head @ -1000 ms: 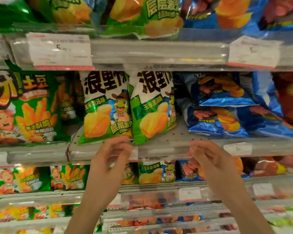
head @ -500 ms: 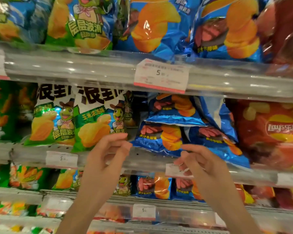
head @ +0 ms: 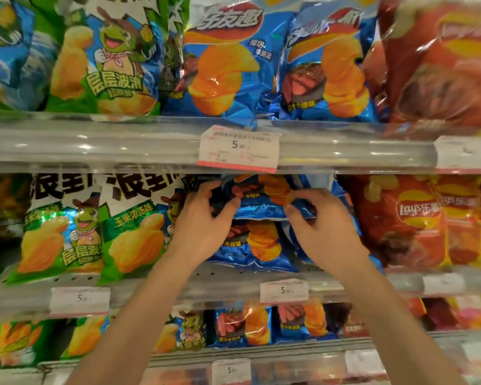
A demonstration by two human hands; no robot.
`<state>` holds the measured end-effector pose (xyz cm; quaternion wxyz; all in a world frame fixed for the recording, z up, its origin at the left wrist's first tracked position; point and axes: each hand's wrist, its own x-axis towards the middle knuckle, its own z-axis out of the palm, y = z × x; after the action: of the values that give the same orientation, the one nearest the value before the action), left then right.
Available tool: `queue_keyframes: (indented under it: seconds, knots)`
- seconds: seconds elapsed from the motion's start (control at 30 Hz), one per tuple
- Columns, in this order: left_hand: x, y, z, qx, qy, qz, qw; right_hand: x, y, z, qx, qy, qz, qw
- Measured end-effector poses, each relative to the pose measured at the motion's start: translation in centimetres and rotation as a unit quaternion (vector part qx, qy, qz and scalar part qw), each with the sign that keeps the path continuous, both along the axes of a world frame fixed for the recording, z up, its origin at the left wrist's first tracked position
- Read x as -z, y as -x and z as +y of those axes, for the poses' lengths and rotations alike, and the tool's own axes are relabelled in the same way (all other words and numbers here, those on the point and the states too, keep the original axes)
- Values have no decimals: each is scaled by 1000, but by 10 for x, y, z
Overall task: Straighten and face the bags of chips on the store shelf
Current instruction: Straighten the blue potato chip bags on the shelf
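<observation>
Blue chip bag [head: 261, 198] lying atop another blue bag [head: 256, 245], middle shelf [head: 228, 284] | left hand [head: 203, 229] grasps its left edge, right hand [head: 325, 232] pinches its right | green bags [head: 95, 232] left, red Lay's bags [head: 419, 223] right

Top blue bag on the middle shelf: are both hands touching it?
Touching. The head view shows the left hand gripping the left end of the top blue bag, and the right hand pinching its right end, with fingertips on the foil.
</observation>
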<state>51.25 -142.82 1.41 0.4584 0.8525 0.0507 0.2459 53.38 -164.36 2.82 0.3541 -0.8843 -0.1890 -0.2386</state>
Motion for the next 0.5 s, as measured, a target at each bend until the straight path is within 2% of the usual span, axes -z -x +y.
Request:
queue_keyframes:
  seconds: [0.1,0.2,0.37,0.5]
  knots:
    - [-5,-22,-4,18,-26,68,997,5,-12,13,1,55,49,997]
    - [-11,-32,-9,42,23,106,993,9,-14,22,15,58,74,995]
    - [-14,-26,-7,56,64,72,994,10,-12,22,19,-12,69,997]
    - [-16,0,1,70,70,38,994,0,-13,20,-12,-49,132,990]
